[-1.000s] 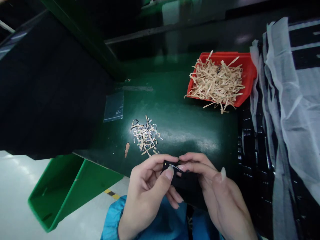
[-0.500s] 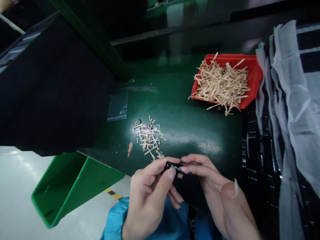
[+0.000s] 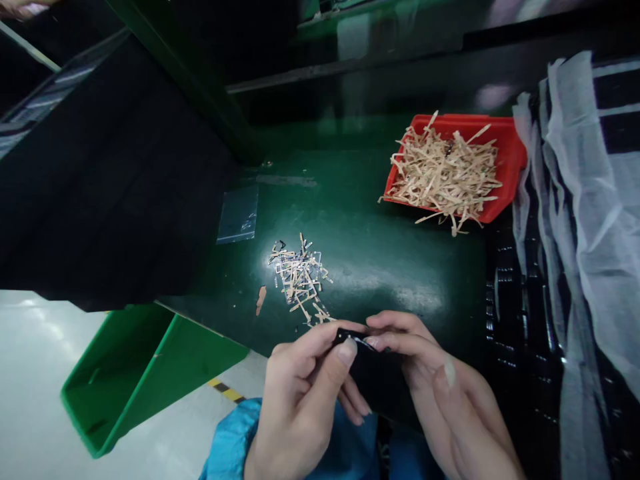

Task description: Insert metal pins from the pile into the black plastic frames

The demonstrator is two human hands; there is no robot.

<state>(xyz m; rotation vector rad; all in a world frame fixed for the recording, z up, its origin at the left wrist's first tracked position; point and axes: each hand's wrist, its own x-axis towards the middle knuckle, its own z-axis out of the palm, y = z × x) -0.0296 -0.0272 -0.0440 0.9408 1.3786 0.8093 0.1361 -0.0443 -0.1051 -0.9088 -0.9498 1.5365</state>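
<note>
A dark green workbench [image 3: 370, 267] fills the middle, with sheer white netting [image 3: 583, 200] hanging at right and a green plastic tote [image 3: 137, 383] tilted beyond its near left edge. At far right, a red plastic bin [image 3: 507, 150] holds tan strips [image 3: 445, 173]; a smaller pile of strips [image 3: 299, 277] lies mid-bench. At the near edge, the left hand [image 3: 300, 400] and right hand [image 3: 450, 390] come together, both pinching a black rectangular piece [image 3: 375, 370] between their fingers
</note>
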